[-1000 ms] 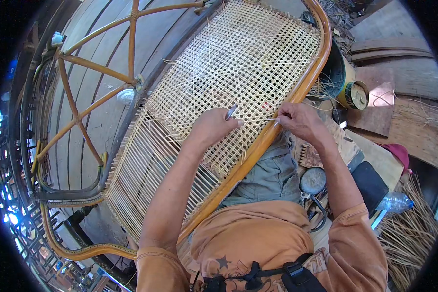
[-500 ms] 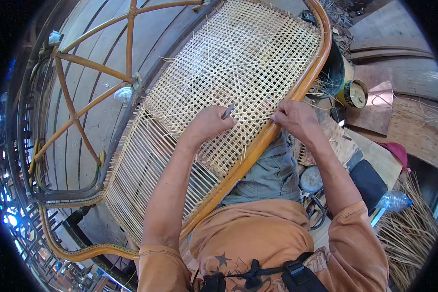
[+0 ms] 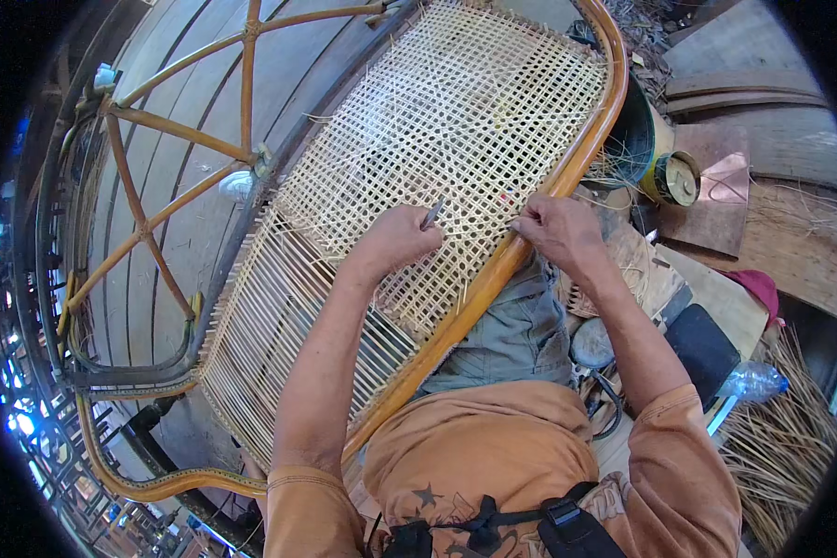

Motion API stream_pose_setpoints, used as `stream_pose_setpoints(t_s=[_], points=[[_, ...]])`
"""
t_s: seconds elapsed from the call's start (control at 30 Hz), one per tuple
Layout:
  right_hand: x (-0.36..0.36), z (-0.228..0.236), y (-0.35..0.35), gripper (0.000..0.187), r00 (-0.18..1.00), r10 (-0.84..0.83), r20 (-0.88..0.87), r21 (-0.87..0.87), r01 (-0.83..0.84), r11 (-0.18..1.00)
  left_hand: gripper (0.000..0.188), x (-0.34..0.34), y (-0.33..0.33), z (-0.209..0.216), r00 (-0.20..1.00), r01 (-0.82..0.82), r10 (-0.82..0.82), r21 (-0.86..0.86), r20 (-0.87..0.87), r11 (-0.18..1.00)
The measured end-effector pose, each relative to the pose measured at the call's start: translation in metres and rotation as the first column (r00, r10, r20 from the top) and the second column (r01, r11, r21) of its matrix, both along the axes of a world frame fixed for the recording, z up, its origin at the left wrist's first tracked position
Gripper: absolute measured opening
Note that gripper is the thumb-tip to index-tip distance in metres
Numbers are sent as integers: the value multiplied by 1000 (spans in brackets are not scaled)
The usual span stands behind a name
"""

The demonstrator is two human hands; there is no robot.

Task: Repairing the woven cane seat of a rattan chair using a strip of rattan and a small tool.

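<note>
- Across and beyond your lap lies the cane panel [image 3: 456,139], set inside a curved, orange-brown rattan rail [image 3: 470,307] that runs diagonally in front of your body, over your grey-green trousers [image 3: 502,339].
- The panel's far part is woven in an open lattice; nearer your left forearm, pale parallel strands [image 3: 274,312] span the frame with gaps between them.
- Your left hand [image 3: 400,237] is over the lattice, closed around a slim, pointed grey tool [image 3: 431,214], its tip sticking up past your thumb and slanting away from you.
- Your right hand [image 3: 556,232] is at the rail's inner edge, right of your left hand and well apart from it, with thumb and fingers gathered; you cannot tell from this view whether a strand is pinched there.
- Beyond the panel's left side, crossed rattan poles [image 3: 141,226] stand above a plank floor [image 3: 209,112].
- To your right are a yellow-and-black tin [image 3: 676,179], a dark red cloth [image 3: 758,293], a black flat pad [image 3: 702,344], a clear bottle [image 3: 753,381] and a bundle of loose brown strips [image 3: 781,446].
</note>
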State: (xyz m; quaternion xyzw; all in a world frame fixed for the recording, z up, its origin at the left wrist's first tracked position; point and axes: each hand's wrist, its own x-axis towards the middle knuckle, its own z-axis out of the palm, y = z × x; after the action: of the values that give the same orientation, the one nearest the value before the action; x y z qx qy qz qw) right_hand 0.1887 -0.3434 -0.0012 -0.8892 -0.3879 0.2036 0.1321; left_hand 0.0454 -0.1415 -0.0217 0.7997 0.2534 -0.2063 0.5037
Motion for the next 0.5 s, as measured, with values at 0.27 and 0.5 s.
stream_pose_setpoints(t_s=[0.27, 0.5], points=[[2, -1, -3, 22, 986, -39, -164, 95, 55, 994, 26, 3, -2, 7, 996, 77, -71, 132, -54, 988], [-2, 14, 6, 21, 992, -46, -122, -16, 44, 999, 28, 0, 5, 10, 990, 119, -108, 119, -90, 986]])
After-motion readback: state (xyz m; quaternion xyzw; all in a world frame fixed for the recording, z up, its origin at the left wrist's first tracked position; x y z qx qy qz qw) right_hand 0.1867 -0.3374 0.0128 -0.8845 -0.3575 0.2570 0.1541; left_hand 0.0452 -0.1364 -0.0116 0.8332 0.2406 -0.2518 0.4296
